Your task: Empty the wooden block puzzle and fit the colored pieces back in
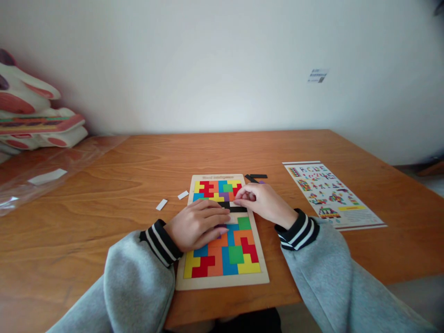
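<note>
The brown wooden table (pixel 114 185) reaches well past the left hand (pixel 199 223) and right hand (pixel 268 202), with room leftward. Beneath them, close to the table's near edge, lies the wood-framed, multicoloured block-puzzle board (pixel 222 283) — long axis pointing ahead, lettered end farthest. The left lies palm-down, fingers extended; the right pinches — whether on anything, I can't tell. A flat black strip (pixel 239 209) lies between the fingertips.

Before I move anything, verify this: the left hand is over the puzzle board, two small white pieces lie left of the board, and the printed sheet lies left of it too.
One part is wrong: the head view shows the printed sheet to the right of the puzzle board. The left hand and two small white pieces are as you say.
</note>
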A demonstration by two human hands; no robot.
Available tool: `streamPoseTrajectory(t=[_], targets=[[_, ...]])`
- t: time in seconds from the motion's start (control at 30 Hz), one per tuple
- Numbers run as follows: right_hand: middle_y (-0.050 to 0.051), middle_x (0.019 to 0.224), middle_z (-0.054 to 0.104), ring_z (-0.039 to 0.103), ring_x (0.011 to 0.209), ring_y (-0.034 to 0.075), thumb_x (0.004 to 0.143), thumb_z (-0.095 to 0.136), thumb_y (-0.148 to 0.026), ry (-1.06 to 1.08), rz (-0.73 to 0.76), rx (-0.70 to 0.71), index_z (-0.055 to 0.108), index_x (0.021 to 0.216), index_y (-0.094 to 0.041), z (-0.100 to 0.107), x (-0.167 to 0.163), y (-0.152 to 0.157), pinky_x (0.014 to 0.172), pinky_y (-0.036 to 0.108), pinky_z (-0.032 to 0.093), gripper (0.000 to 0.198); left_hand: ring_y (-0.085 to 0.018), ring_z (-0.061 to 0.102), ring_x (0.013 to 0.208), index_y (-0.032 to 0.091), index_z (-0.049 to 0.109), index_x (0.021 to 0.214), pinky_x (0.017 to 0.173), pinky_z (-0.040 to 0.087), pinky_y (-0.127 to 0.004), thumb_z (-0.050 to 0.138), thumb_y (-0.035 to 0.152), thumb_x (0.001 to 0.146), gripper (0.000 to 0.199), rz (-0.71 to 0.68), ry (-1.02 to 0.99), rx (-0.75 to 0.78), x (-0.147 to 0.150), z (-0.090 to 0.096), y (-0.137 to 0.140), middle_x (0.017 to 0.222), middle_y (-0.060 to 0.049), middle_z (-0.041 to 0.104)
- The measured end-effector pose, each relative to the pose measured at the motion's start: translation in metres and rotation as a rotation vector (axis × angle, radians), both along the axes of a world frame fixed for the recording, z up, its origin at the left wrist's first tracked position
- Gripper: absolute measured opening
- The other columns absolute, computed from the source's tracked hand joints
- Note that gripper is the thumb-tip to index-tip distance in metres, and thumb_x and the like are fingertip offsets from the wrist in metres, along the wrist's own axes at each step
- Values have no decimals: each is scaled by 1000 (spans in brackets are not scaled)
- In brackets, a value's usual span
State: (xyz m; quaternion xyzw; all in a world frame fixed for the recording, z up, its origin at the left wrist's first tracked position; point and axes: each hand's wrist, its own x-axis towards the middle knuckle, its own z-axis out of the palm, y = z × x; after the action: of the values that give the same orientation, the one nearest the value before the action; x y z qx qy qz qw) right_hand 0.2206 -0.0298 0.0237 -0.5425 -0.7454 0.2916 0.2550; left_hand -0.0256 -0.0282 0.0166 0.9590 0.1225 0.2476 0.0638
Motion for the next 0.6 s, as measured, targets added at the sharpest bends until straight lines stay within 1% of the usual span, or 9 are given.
streamPoseTrajectory(t=[0.07,0.13,0.27,0.33,0.4,0.53,0.6], targets=[[-1,69,64,50,56,9,85,71,-35,-3,-1,51,72,82,-17,1,0,0,53,23,36,17,-23,63,108,16,63,122,94,55,-39,52,28,98,29,6,3,9,0,0,0,119,-9,71],[0,70,63,50,58,10,85,71,-36,4,43,79,73,83,-18,3,0,-1,53,23,37,19,-23,64,108,16,64,121,93,55,-40,54,28,97,28,22,-2,20,0,1,0,118,-10,71],[1,74,63,53,63,11,83,73,-37,6,272,37,74,82,-18,6,-3,-6,57,24,40,19,-21,66,99,17,66,113,89,56,-37,54,24,96,22,93,-45,19,-1,3,0,109,-9,73],[1,76,63,55,65,11,82,75,-37,-12,327,23,74,82,-18,7,-6,-7,59,24,41,19,-19,67,92,17,67,106,85,56,-35,54,23,95,18,106,-66,28,-1,3,0,101,-8,74],[1,76,62,56,65,11,81,76,-38,-28,314,13,74,82,-18,7,-7,-8,58,24,40,21,-18,66,87,18,68,102,81,56,-33,57,25,94,15,102,-76,50,-2,1,1,95,-7,74],[0,71,61,53,61,10,82,75,-37,-67,274,0,75,81,-18,7,-7,-9,56,24,36,19,-18,66,82,19,68,105,74,56,-31,57,26,95,16,112,-61,82,-3,-2,2,88,-6,73],[0,71,62,53,62,10,83,74,-35,-75,275,9,75,83,-18,7,-7,-9,56,24,36,17,-18,66,81,18,68,103,73,56,-30,56,25,95,16,127,-57,88,-4,-3,2,86,-6,73]])
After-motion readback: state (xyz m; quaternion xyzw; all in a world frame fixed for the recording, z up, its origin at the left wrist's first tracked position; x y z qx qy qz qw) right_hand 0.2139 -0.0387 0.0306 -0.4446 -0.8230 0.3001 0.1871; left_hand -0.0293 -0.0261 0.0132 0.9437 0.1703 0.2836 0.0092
